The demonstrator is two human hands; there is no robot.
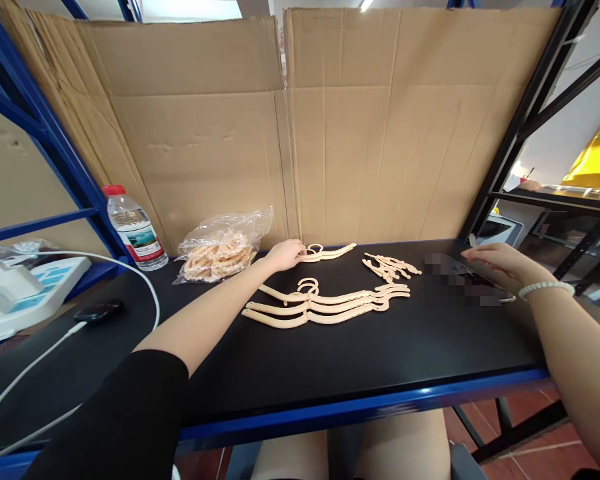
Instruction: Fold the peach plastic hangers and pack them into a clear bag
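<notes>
At the back of the table lies a small cream-coloured hanger (333, 254), its left end hidden under my left hand (289, 254), whose fingers are closed on it. Three more cream hangers (280, 322) are spread in overlapping rows nearer to me, hooks pointing away. To their right sits a small pile of cream hanger pieces (391, 267). On the right side my right hand (503, 259) hovers with fingers stretched out, at the edge of a dark flat object (473, 280) that is partly blurred out. I cannot see whether the hand touches it.
A clear plastic bag (220, 250) full of cream pieces lies at the back left, beside a water bottle (136, 230) with a red cap. A white power strip (35, 293), a black device (99, 311) and a white cable occupy the left. Cardboard (340, 147) walls the back.
</notes>
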